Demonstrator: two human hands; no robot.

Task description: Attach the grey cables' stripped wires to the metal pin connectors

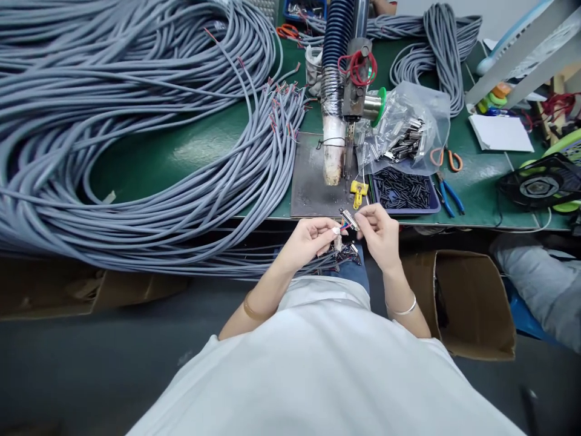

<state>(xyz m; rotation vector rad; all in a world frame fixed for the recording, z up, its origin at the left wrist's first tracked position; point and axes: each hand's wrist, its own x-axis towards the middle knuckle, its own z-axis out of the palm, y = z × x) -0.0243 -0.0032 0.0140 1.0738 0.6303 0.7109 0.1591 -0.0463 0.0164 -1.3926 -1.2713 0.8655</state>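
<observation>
Grey cables (pixel 190 212), green tabletop (pixel 158 163), purple tray (pixel 436 209) w/ blk pcs (pixel 402 188), blue-handled pliers (pixel 449 197), orange-handled scissors (pixel 447 160)

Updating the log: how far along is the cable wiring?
Looks done: a few wired connectors at the lap. In hand: left hand on coloured wires, right hand on their metal connector. Apparently left: many grey cables with open ends on the bench, loose connectors in the bag.

Tray (pixel 436 203) right of metal plate (pixel 311 181), plastic bag (pixel 433 115) behind tray.
</observation>
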